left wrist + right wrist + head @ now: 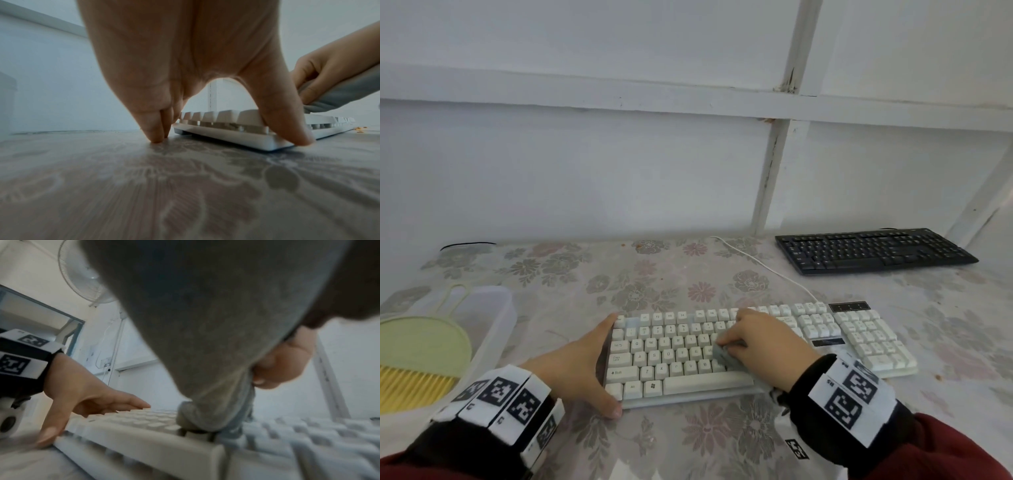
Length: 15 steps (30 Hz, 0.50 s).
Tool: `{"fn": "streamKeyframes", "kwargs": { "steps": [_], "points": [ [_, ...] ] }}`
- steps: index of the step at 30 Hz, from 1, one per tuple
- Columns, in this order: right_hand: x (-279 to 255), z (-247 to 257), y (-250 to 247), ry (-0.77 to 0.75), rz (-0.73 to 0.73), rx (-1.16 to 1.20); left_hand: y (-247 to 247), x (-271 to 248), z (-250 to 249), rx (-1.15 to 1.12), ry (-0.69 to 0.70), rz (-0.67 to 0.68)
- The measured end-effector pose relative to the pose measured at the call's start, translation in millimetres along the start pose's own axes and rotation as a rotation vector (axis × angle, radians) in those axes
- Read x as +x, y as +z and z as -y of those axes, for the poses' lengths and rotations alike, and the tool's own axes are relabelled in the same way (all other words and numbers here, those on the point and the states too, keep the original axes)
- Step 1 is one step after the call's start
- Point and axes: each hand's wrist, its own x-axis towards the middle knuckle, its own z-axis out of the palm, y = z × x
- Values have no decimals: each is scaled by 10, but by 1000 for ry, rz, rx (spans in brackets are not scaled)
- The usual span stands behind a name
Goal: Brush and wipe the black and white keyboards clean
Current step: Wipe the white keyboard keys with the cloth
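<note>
Fingers of the right hand (760,339) are curling around a soft grey cloth (724,354), pressing it into the middle rows of the white keyboard (859,339), while the left hand (582,363), fingers straight, is bracing the board's left end on the flowered table (688,442). The cloth is bunching easily; the light board would probably slide unbraced. The black keyboard (873,250) is lying far right, seemingly untouched.
</note>
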Motion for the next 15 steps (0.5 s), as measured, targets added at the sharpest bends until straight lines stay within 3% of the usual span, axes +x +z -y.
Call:
{"fn": "streamKeyframes", "kwargs": {
  "steps": [10, 15],
  "points": [
    [-308, -563, -261, 232, -3, -19, 6, 28, 38, 29, -5, -7],
    [-251, -317, -337, 238, 28, -102, 7, 36, 47, 23, -2, -6]
  ]
}}
